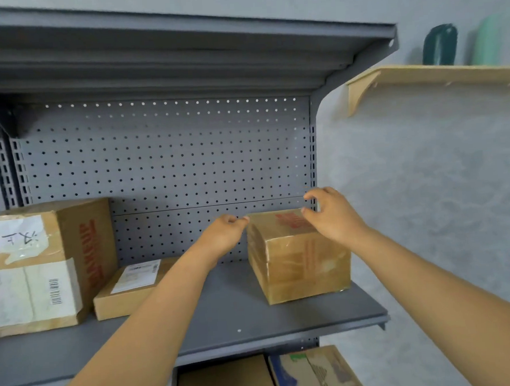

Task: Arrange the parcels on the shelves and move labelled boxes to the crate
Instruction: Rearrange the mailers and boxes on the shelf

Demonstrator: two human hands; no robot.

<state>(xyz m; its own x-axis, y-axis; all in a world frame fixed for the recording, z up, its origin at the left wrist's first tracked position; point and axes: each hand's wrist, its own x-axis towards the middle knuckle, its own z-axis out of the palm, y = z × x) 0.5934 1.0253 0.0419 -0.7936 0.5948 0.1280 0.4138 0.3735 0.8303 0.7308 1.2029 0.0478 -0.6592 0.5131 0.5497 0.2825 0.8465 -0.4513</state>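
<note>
At right of centre on the grey metal shelf (225,314): taped brown cardboard box with red print (302,258), untouched. Left hand (223,233) just beside its top left corner, right hand (332,215) above its top; both loosely curled, grasping nothing.

At nine o'clock the large brown labelled cardboard box (43,265) is cut by the frame edge. The left forearm hides part of the flat brown parcel (125,290). Red print on the taped brown box (299,258) is blurred.
</note>
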